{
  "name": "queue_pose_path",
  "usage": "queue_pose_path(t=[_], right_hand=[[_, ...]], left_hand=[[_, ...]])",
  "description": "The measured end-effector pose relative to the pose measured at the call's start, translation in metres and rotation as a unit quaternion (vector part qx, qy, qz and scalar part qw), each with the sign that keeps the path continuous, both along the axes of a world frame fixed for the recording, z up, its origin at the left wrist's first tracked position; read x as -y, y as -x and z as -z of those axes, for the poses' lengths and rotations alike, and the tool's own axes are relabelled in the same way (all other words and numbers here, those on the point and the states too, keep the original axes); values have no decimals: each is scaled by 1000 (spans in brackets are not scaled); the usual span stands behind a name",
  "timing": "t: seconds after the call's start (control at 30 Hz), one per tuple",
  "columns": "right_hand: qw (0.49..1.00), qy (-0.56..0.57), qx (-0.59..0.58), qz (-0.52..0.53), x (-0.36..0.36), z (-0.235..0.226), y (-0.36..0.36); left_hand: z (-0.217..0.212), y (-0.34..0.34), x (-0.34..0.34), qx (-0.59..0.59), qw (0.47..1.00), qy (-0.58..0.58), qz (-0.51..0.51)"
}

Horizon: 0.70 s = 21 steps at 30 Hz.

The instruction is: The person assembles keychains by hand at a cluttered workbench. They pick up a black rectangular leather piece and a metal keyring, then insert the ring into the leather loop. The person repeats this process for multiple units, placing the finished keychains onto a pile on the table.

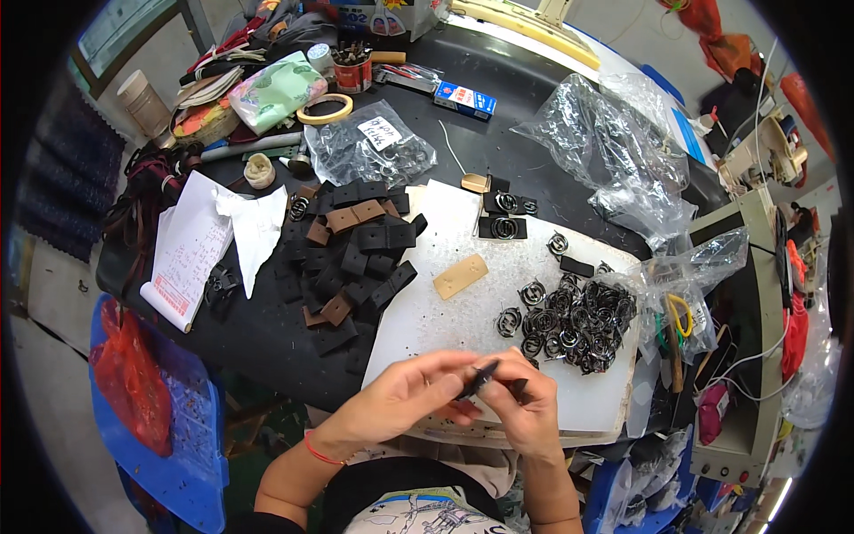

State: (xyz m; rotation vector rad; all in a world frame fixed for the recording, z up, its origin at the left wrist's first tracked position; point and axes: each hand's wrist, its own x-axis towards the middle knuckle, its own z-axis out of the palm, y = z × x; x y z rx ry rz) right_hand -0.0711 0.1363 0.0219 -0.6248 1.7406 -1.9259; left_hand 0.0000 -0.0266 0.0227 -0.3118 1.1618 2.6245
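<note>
Over the near edge of a white board (405, 325), both hands meet at a small black strap piece (481, 377), probably leather. My left hand (414, 392) is closed on its left end, fingertips pinching. From the other side, my right hand (527, 405) grips the same piece with thumb and fingers, which partly hide it. A heap of dark metal ring-shaped buckles (583, 322) lies right of the hands. Farther up the board rests a tan strap piece (461, 277) with small holes. Black and brown strap pieces (356, 258) are piled to the left.
Black pieces with buckles (504, 228) sit at the board's far edge. Clear plastic bags (605, 151) lie at the far right. A paper pad (187, 254), a tape roll (325, 109) and a red can (352, 69) stand left and back. A blue stool (200, 427) is lower left.
</note>
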Motion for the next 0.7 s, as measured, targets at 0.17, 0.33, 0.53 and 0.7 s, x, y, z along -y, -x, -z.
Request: queue_pose_path(t=[0.17,0.33,0.53,0.7], right_hand=[[994,-42,19,100,-1,-3,-4],[971,-123,-168,114,6,-2,-4],[969,-170,-153,92,15,-14,-3],[982,-145,-105,61,41,-20,10]], left_hand=[[5,-2,-15,-84,953,239,-164],[-8,-2,-15,-154,856,470,-151],[-8,-7,-21,-161,830,509,-160],[-7,-7,-19,-143,805,527,-233]])
